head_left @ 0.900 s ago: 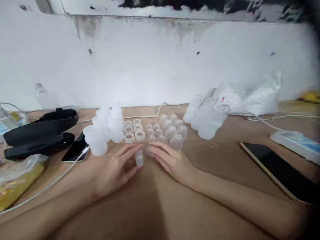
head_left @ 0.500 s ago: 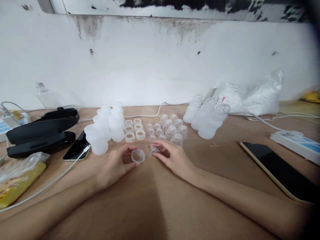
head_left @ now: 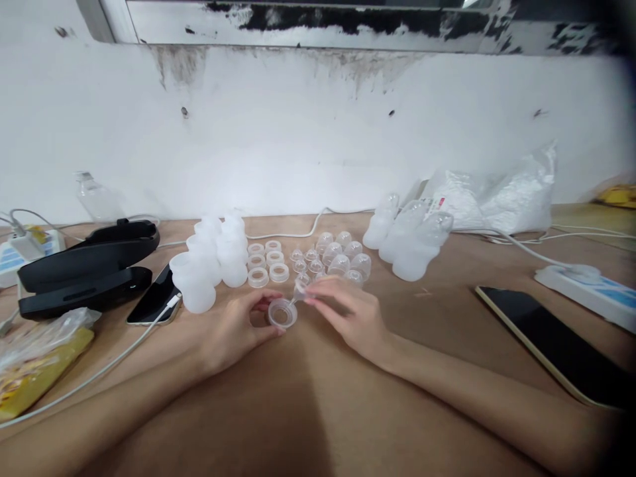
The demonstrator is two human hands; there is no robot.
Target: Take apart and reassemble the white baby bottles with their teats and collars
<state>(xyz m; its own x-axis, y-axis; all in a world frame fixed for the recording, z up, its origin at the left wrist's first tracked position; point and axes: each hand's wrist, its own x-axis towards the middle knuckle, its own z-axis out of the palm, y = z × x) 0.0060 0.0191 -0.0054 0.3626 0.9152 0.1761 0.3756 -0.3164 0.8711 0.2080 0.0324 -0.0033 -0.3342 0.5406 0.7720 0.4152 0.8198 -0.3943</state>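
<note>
Between the thumb and fingers of my left hand point(head_left: 243, 324) is a translucent screw ring point(head_left: 283, 313), its opening facing up and toward me. My right hand point(head_left: 350, 308) pinches a clear silicone bottle nipple point(head_left: 299, 289), whose edge is at or very close to the ring's right rim; whether they touch I cannot tell. Beyond my hands stand several more screw rings point(head_left: 258, 277) in two columns. Right of them sit several small clear nipples point(head_left: 297, 256), then clear dome caps point(head_left: 339, 265), partly hidden by my right hand.
White bottle bodies point(head_left: 199, 295) stand at left, and capped bottles point(head_left: 410, 262) at right. A phone point(head_left: 154, 298) and black headset-like gear point(head_left: 89, 262) lie left; a larger phone point(head_left: 551, 344) lies right, near a power strip point(head_left: 591, 291). A plastic bag point(head_left: 517, 199) rests against the wall.
My left hand has shifted slightly right with the screw ring. The nipple in my right hand has turned and come closer to the ring. The camera view has tilted up slightly.
</note>
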